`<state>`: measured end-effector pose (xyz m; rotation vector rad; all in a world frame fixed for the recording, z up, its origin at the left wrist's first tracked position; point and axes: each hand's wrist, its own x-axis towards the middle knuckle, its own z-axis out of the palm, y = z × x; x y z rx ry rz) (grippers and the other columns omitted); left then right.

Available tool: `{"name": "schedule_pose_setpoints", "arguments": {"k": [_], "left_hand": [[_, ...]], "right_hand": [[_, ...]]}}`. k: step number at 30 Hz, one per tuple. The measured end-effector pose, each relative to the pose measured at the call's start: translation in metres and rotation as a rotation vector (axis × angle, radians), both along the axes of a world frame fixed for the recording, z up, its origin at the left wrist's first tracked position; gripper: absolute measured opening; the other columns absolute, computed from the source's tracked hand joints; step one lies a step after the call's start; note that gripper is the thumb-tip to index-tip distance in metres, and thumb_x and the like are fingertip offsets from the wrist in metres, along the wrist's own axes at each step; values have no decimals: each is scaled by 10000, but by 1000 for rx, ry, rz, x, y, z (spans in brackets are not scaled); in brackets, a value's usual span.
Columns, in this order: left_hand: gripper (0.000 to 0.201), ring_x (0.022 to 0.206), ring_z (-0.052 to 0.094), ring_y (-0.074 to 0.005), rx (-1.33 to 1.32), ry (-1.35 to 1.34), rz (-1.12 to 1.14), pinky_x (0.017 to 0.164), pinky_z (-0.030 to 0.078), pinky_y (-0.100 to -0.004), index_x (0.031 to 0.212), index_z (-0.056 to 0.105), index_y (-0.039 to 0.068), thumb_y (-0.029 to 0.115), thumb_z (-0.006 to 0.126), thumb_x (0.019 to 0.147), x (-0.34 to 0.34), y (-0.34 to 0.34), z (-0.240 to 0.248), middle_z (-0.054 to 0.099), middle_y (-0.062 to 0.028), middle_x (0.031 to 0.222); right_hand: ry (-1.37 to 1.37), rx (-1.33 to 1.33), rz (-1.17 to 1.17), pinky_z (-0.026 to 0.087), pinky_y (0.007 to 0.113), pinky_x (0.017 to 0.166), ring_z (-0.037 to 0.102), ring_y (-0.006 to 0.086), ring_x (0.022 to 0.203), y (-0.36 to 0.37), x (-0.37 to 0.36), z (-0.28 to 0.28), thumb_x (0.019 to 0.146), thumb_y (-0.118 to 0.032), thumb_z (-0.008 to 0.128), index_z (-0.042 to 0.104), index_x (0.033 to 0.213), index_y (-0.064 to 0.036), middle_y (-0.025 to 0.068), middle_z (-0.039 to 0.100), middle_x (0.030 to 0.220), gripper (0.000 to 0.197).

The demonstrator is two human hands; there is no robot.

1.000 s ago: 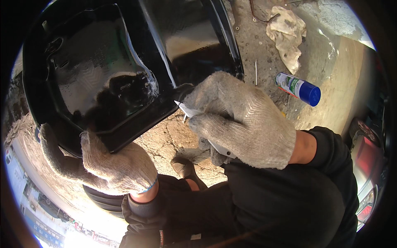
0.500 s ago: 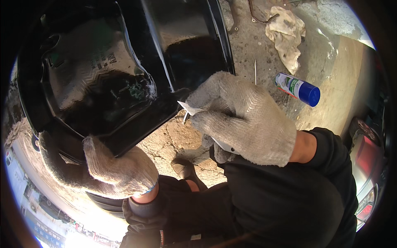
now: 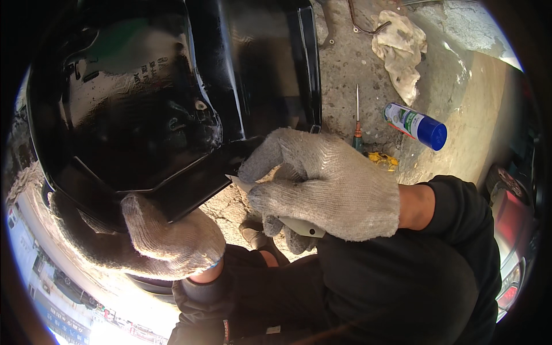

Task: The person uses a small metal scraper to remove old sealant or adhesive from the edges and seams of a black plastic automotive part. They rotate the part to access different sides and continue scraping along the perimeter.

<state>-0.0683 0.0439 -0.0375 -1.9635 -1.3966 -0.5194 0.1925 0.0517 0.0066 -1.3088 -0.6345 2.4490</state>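
A glossy black moulded panel (image 3: 141, 109) with raised ribs and a recessed face fills the upper left. At its lower left corner my gloved left hand (image 3: 172, 244) grips the rim, with the thumb on the near side and the other fingers around the edge. My gloved right hand (image 3: 339, 184) is closed on a flat, pale knife blade (image 3: 302, 226). The blade's pointed tip sticks out past the thumb and forefinger, at the panel's lower right edge; whether it touches is hard to see. A round hole shows at its other end, below the palm.
On the concrete floor (image 3: 345, 63) beyond my right hand lie a screwdriver (image 3: 357, 123), a yellow object (image 3: 383, 161) partly behind the glove, a blue-capped spray can (image 3: 415, 125) and a crumpled pale cloth (image 3: 401, 54). A car (image 3: 509, 247) stands at the far right.
My right hand has moved left and down with the blade along the panel's edge, uncovering the screwdriver handle and the yellow object. The panel has shifted and tilted slightly; my left hand still grips it.
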Motion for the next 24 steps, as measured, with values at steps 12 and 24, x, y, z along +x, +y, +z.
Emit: {"name": "schedule_pose_setpoints", "arguments": {"k": [12,24], "left_hand": [[521,1180,786,-342,44,34,-91,893,716,-346,1212,638,-59,133,965,855,-5,8,9,709,-234,1336],[606,1359,704,-366,-8,-50,99,1033,688,-315,1294,578,-22,95,954,833,-2,-7,-1,617,-232,1493]], "right_hand": [[-243,409,-19,599,290,608,739,118,700,-8,12,1,1102,-33,670,576,1276,11,116,760,907,202],[-93,226,5,616,300,608,779,151,726,-12,3,0,1110,-46,675,549,1277,-3,140,784,949,213]]}}
